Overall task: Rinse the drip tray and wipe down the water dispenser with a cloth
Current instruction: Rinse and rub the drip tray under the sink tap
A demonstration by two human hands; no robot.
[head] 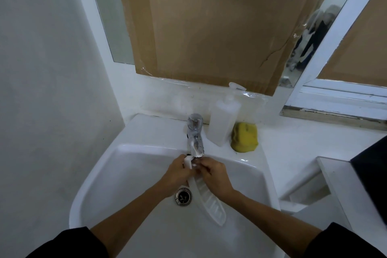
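A long white slotted drip tray [210, 201] hangs over the white sink [117, 174], its upper end right under the chrome tap [195, 136]. My left hand [177, 174] grips the tray's upper end from the left. My right hand [215, 176] touches the same end from the right, fingers curled against it. The tray's lower end points toward me, just right of the metal drain [183, 196]. No water dispenser or cloth is in view.
A white pump bottle [224, 121] and a yellow sponge [244, 137] stand on the sink ledge right of the tap. Cardboard [209, 27] covers the mirror behind. A white counter edge [335, 184] lies at the right, a white wall at the left.
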